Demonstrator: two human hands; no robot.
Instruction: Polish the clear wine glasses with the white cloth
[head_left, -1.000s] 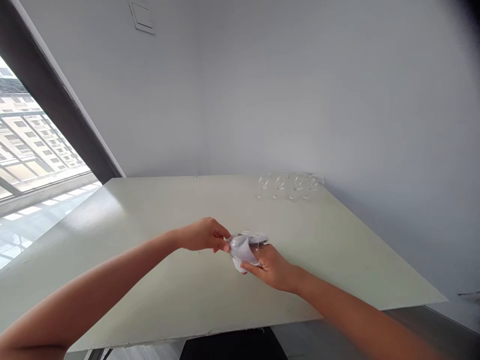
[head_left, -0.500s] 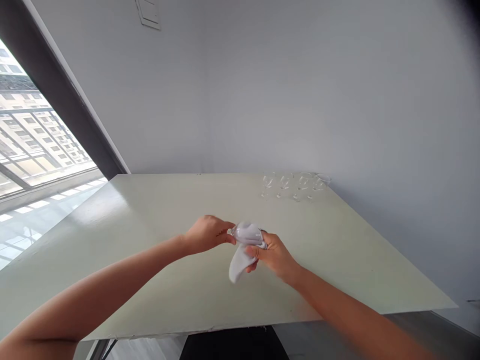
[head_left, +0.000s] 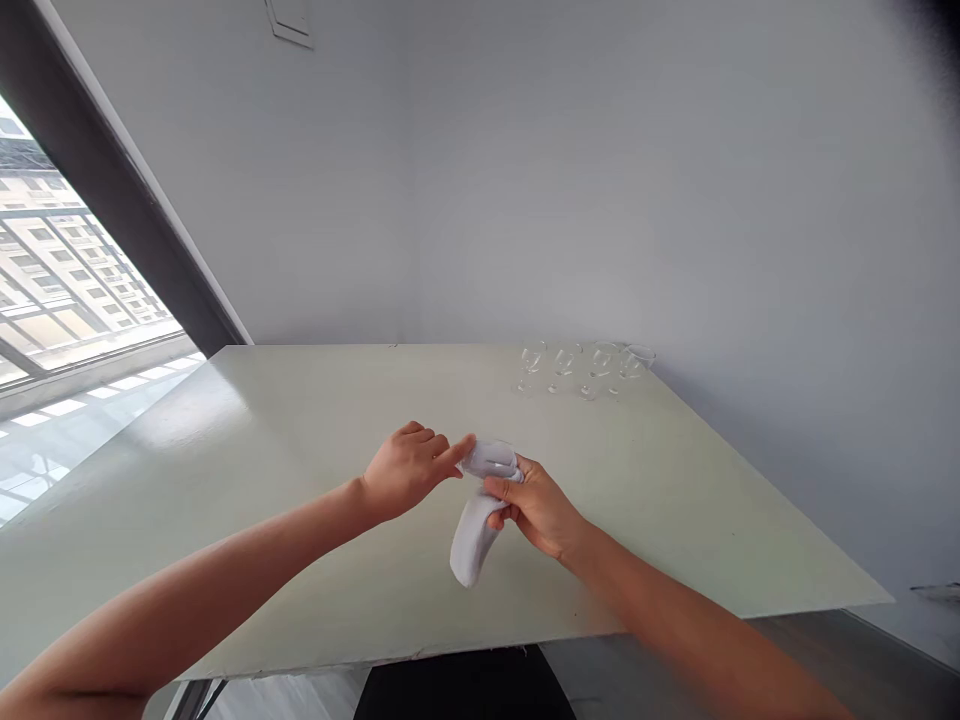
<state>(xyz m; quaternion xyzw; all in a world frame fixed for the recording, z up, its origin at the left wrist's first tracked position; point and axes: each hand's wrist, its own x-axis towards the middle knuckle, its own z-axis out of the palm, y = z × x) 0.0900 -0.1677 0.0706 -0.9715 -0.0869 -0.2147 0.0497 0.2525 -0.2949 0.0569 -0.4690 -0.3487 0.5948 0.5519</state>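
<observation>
Where the two hands meet over the middle of the worktop (head_left: 337, 590), a clear glass (head_left: 491, 458) is held tipped on its side, its open end towards the right. White cloth (head_left: 472, 545) shows through its bowl and hangs down from the open end in a long fold, towards the near side. The right hand (head_left: 536, 508) has its fingers closed at that end, the thumb lying over the cloth and pinching it by the rim, with other fingertips curled beneath. At the opposite end is the left hand (head_left: 412, 468), its index finger stretched out to the glass and the thumb just below; whether these fingers pinch the stem cannot be told, as that part is small and partly covered. Both forearms reach in from the near side, one from each corner. Farther off, four stemmed glasses (head_left: 602, 360) stand upright in a loose group near the far right edge of the worktop, close to the plain grey wall (head_left: 540, 180). To the far left, a window (head_left: 67, 260) with a dark frame looks out on pale buildings, and a panel (head_left: 291, 20) sits high on the wall, cut off by the top of the view. Below the near edge, a black surface (head_left: 461, 690) shows.
</observation>
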